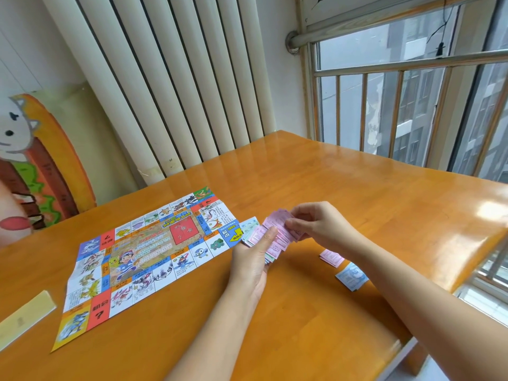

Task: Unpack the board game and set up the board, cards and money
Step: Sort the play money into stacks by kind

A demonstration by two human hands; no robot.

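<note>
The paper game board [143, 259] lies unfolded and flat on the left half of the orange wooden table [343, 193]. Just right of the board's far corner, my left hand [254, 257] holds a fanned stack of play money [270, 239], mostly pink notes with some green ones under them. My right hand [316, 225] pinches the top pink notes of that stack from the right. A small pile of pink notes [331, 257] and a pile of blue notes [351, 276] lie on the table under my right forearm.
A pale yellow flat strip [24, 317] lies at the table's left edge. A painted cartoon chair back [41, 171] stands beyond the far left edge. A white radiator [170, 86] and a barred window [412, 105] stand behind the table.
</note>
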